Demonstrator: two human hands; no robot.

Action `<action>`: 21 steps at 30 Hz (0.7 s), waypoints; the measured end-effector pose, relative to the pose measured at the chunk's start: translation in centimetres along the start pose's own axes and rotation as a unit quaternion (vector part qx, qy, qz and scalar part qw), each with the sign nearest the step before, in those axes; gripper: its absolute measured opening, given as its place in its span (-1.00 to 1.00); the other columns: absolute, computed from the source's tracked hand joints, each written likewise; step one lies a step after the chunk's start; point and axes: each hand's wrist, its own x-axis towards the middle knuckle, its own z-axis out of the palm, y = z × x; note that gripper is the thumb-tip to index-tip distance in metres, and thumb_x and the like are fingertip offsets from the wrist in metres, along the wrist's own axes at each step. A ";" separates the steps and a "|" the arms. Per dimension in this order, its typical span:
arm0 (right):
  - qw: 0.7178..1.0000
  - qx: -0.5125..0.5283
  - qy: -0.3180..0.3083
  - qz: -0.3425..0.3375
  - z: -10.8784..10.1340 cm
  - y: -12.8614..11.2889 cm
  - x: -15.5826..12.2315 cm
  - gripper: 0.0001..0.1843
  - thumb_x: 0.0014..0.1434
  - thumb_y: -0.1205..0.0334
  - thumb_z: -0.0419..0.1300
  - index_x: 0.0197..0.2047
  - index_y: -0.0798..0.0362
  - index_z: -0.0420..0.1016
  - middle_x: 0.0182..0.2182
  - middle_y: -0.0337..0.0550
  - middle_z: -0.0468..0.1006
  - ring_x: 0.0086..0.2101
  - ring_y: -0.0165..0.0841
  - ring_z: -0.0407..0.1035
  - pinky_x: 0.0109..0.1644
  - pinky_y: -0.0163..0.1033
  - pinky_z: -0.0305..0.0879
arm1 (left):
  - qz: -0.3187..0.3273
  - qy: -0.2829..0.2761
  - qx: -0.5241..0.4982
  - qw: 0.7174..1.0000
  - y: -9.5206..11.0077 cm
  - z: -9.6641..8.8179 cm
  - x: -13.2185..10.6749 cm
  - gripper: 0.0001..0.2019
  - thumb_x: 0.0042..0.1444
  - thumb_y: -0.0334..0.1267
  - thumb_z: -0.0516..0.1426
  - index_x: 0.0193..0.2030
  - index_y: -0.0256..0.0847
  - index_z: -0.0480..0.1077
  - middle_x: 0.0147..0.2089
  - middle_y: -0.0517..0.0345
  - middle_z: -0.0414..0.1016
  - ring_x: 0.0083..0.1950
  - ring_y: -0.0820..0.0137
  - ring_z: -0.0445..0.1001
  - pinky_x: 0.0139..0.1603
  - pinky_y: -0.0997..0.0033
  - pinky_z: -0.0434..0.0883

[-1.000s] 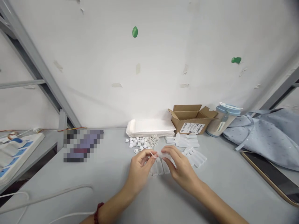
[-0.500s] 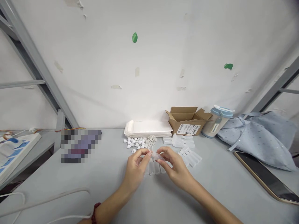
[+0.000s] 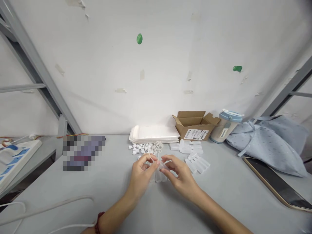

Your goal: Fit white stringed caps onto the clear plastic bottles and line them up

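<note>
My left hand pinches a thin white cord between thumb and fingertips, right at the mouth end of a small clear plastic tube. That tube sits in the fingertips of my right hand; its far end is partly hidden by the fingers. Under both hands lie several translucent tubes side by side on the grey table. Just beyond are a coil of white cord loops and a scatter of small white caps. More translucent tubes rest to the right.
At the wall stand a stack of white envelopes, an open cardboard box and a blue-lidded cup. A blue cloth bag and a phone lie right. A white cable and a pixelated object are left.
My hands have drawn slightly closer together, and the tube has tilted and shifted a little. The cord now shows across my left fingertips. The view has shifted slightly.
</note>
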 end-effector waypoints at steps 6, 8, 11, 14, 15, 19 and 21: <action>1.000 0.015 0.010 0.000 0.1 -0.1 -0.1 -0.70 0.17 0.32 0.09 0.00 0.03 0.30 -0.22 -0.12 0.44 -0.38 -0.41 0.37 -0.26 -0.24 0.35 | -0.032 -0.040 -0.069 0.996 0.6 -0.2 0.2 -0.83 -0.03 -0.19 0.21 -0.33 -0.21 0.38 -0.28 0.16 0.41 -0.17 0.36 0.40 -0.19 0.45 0.34; 1.000 0.017 0.008 -0.004 0.1 -0.2 -0.1 -0.68 0.18 0.31 0.08 0.02 0.01 0.33 -0.22 -0.11 0.44 -0.36 -0.39 0.37 -0.26 -0.23 0.36 | -0.049 -0.051 -0.102 0.992 0.6 -0.2 0.2 -0.83 -0.05 -0.22 0.23 -0.33 -0.21 0.36 -0.27 0.16 0.43 -0.15 0.37 0.40 -0.14 0.44 0.32; 1.000 0.008 0.004 -0.014 0.0 -0.3 0.0 -0.67 0.19 0.31 0.07 0.03 -0.03 0.38 -0.22 -0.10 0.45 -0.32 -0.36 0.37 -0.25 -0.23 0.36 | -0.086 -0.069 -0.144 0.983 0.5 -0.2 0.3 -0.81 -0.07 -0.25 0.25 -0.32 -0.20 0.35 -0.31 0.18 0.45 -0.20 0.40 0.40 -0.13 0.43 0.30; 1.000 0.000 0.007 -0.019 0.0 -0.4 0.0 -0.66 0.20 0.33 0.07 0.03 -0.06 0.41 -0.21 -0.11 0.46 -0.31 -0.36 0.36 -0.26 -0.24 0.35 | -0.110 -0.074 -0.165 0.977 0.4 -0.2 0.3 -0.81 -0.09 -0.27 0.26 -0.34 -0.21 0.35 -0.34 0.19 0.45 -0.22 0.42 0.40 -0.11 0.43 0.28; 1.000 -0.002 0.009 -0.022 0.0 -0.4 0.0 -0.66 0.20 0.33 0.07 0.03 -0.07 0.41 -0.22 -0.12 0.47 -0.30 -0.36 0.36 -0.27 -0.24 0.35 | -0.113 -0.072 -0.166 0.977 0.4 -0.2 0.3 -0.82 -0.09 -0.26 0.26 -0.34 -0.21 0.36 -0.35 0.20 0.45 -0.23 0.43 0.39 -0.11 0.43 0.27; 0.999 -0.002 0.022 -0.032 0.0 -0.6 -0.1 -0.68 0.21 0.31 0.07 0.02 -0.06 0.42 -0.23 -0.11 0.48 -0.30 -0.35 0.38 -0.30 -0.27 0.36 | -0.105 -0.064 -0.147 0.981 0.6 -0.2 0.3 -0.84 -0.02 -0.18 0.20 -0.39 -0.24 0.39 -0.38 0.20 0.39 -0.30 0.46 0.33 -0.14 0.42 0.27; 0.999 -0.004 0.029 -0.035 0.0 -0.5 -0.1 -0.70 0.21 0.30 0.07 0.00 -0.03 0.44 -0.24 -0.10 0.48 -0.31 -0.35 0.38 -0.30 -0.26 0.36 | -0.102 -0.059 -0.122 0.986 0.6 -0.2 0.3 -0.82 0.00 -0.16 0.19 -0.40 -0.23 0.39 -0.40 0.21 0.36 -0.34 0.47 0.30 -0.19 0.43 0.27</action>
